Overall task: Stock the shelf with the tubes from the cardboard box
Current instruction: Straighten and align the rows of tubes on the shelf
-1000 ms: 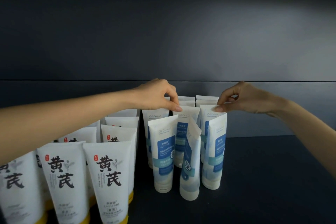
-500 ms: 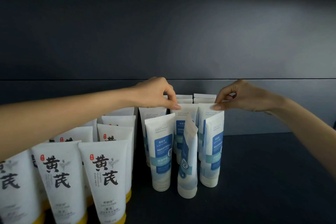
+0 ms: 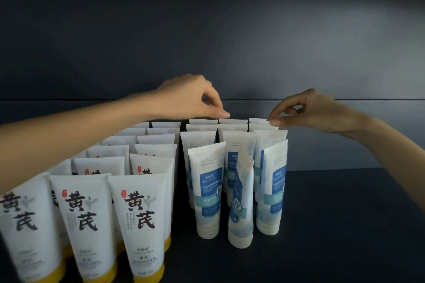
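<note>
A dark blue-grey back wall [image 3: 207,30] fills the upper view, matte and plain, with a thin horizontal seam [image 3: 391,99] running across it low down. A soft pale glow [image 3: 368,37] spreads over its upper right part. Below lies the shelf [image 3: 345,213] — flat, dim, nearly black.

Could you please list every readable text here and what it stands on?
"黄芪": white plastic tubes with yellow caps.
"Oil Control": white plastic tubes with blue labels.
"LAO LI SHI": both kinds of tube.
"控": also the blue-labelled tubes.
Smaller print: too blurred to read.
</note>
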`<state>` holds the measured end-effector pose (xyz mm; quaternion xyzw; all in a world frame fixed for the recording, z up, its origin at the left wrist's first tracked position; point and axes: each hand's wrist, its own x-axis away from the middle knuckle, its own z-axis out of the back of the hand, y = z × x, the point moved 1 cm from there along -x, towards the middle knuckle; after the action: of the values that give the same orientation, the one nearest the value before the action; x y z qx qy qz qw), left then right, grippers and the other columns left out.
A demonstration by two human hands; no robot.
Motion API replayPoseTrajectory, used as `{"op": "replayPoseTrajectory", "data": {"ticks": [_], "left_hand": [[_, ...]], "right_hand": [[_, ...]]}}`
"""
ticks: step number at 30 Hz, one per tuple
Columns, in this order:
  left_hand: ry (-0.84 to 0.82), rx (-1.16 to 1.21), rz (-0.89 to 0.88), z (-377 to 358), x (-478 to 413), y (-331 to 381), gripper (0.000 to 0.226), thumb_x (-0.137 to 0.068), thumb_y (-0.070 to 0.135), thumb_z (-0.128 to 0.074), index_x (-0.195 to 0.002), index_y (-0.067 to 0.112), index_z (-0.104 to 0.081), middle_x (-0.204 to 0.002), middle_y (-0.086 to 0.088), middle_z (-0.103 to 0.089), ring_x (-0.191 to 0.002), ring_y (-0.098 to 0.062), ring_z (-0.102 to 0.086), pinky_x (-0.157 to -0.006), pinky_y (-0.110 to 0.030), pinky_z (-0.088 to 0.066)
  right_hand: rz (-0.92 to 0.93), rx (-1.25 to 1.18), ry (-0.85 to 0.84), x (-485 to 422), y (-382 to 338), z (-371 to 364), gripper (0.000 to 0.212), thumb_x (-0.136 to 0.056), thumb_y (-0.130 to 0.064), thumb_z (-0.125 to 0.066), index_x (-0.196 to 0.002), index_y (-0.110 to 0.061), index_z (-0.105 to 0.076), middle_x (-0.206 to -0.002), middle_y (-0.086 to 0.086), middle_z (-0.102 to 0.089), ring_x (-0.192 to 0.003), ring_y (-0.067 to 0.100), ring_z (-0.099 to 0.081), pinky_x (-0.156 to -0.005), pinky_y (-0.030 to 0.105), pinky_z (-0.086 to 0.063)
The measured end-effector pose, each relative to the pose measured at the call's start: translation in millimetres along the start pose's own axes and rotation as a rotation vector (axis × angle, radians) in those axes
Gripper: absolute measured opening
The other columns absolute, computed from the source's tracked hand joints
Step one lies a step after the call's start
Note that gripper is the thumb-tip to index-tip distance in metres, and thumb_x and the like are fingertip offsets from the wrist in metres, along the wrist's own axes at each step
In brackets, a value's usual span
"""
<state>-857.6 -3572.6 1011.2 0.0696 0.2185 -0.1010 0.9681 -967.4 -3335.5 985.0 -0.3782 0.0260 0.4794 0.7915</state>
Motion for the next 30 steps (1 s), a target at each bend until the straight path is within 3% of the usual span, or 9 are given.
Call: {"op": "replayPoseTrajectory", "data": {"ticks": [4, 6, 9, 14, 17, 22, 24, 27, 30], "left_hand": [[-0.133, 0.039, -0.038, 20, 17, 11, 0.051, -0.057, 0.08, -0.05, -0.074, 0.038, -0.074, -0.076, 0.023, -0.067, -0.072, 0.007, -0.058, -0.065, -0.029, -0.046], [-0.241, 0.019, -0.033, 19, 27, 15, 0.054, -0.055, 0.082, -0.049, -0.075, 0.037, -0.074, -0.075, 0.021, -0.068, -0.069, 0.004, -0.059, -0.065, -0.027, -0.048], [-0.306, -0.058, -0.018, 14, 39, 17, 0.054, -0.051, 0.086, -0.047, -0.074, 0.043, -0.072, -0.076, 0.02, -0.066, -0.063, 0.002, -0.053, -0.057, -0.024, -0.038], [-0.29, -0.099, -0.005, 10, 45, 16, 0.026, -0.065, 0.064, -0.066, -0.064, 0.038, -0.07, -0.072, 0.029, -0.063, -0.068, 0.014, -0.051, -0.057, -0.023, -0.033], [-0.242, -0.174, -0.011, 8, 46, 14, 0.023, -0.071, 0.057, -0.07, -0.06, 0.037, -0.065, -0.074, 0.032, -0.059, -0.072, 0.017, -0.047, -0.056, -0.024, -0.029], [-0.146, -0.265, -0.007, 3, 44, 10, 0.025, -0.075, 0.055, -0.069, -0.064, 0.033, -0.065, -0.078, 0.021, -0.06, -0.073, 0.005, -0.049, -0.056, -0.024, -0.027], [-0.132, -0.272, -0.004, 1, 44, 9, 0.026, -0.075, 0.055, -0.069, -0.064, 0.033, -0.065, -0.077, 0.02, -0.06, -0.073, 0.004, -0.049, -0.056, -0.024, -0.027], [-0.129, -0.269, 0.002, 1, 44, 6, 0.026, -0.073, 0.057, -0.069, -0.062, 0.034, -0.064, -0.077, 0.021, -0.06, -0.07, 0.005, -0.049, -0.055, -0.025, -0.027], [-0.138, -0.267, 0.001, 3, 45, 4, 0.026, -0.073, 0.058, -0.068, -0.059, 0.037, -0.061, -0.074, 0.022, -0.059, -0.067, 0.005, -0.048, -0.056, -0.025, -0.028]], "right_hand": [[0.078, -0.011, -0.118, 0, -23, -5, 0.029, -0.062, -0.047, -0.073, -0.082, -0.026, -0.077, -0.082, 0.001, -0.07, -0.072, 0.001, -0.06, -0.066, 0.009, -0.046], [0.081, 0.012, -0.157, -2, -33, -8, 0.031, -0.062, -0.051, -0.071, -0.08, -0.026, -0.076, -0.081, 0.004, -0.069, -0.07, 0.003, -0.06, -0.064, 0.011, -0.045], [0.077, 0.055, -0.213, -1, -45, -17, 0.036, -0.06, -0.059, -0.069, -0.076, -0.027, -0.075, -0.084, 0.011, -0.066, -0.066, 0.007, -0.053, -0.062, 0.017, -0.041], [0.108, 0.167, -0.316, 6, -59, -28, 0.064, -0.061, -0.081, -0.056, -0.078, -0.023, -0.075, -0.07, 0.012, -0.047, -0.058, 0.005, -0.039, -0.055, 0.017, -0.034], [0.094, 0.282, -0.329, 10, -65, -30, 0.075, -0.055, -0.093, -0.045, -0.078, -0.027, -0.073, -0.071, 0.011, -0.048, -0.057, 0.004, -0.04, -0.056, 0.019, -0.036], [0.078, 0.377, -0.335, 13, -70, -31, 0.084, -0.053, -0.096, -0.041, -0.076, -0.02, -0.068, -0.075, 0.011, -0.053, -0.059, 0.01, -0.044, -0.059, 0.028, -0.038], [0.063, 0.399, -0.359, 15, -71, -34, 0.081, -0.054, -0.094, -0.043, -0.075, -0.019, -0.067, -0.077, 0.009, -0.056, -0.064, 0.015, -0.048, -0.062, 0.033, -0.041], [0.03, 0.379, -0.388, 16, -76, -38, 0.066, -0.056, -0.087, -0.05, -0.072, -0.025, -0.067, -0.073, 0.004, -0.054, -0.061, 0.008, -0.045, -0.063, 0.028, -0.038], [0.026, 0.345, -0.411, 14, -78, -40, 0.051, -0.067, -0.071, -0.059, -0.074, -0.021, -0.067, -0.08, 0.013, -0.054, -0.065, 0.014, -0.044, -0.064, 0.035, -0.038]]}}
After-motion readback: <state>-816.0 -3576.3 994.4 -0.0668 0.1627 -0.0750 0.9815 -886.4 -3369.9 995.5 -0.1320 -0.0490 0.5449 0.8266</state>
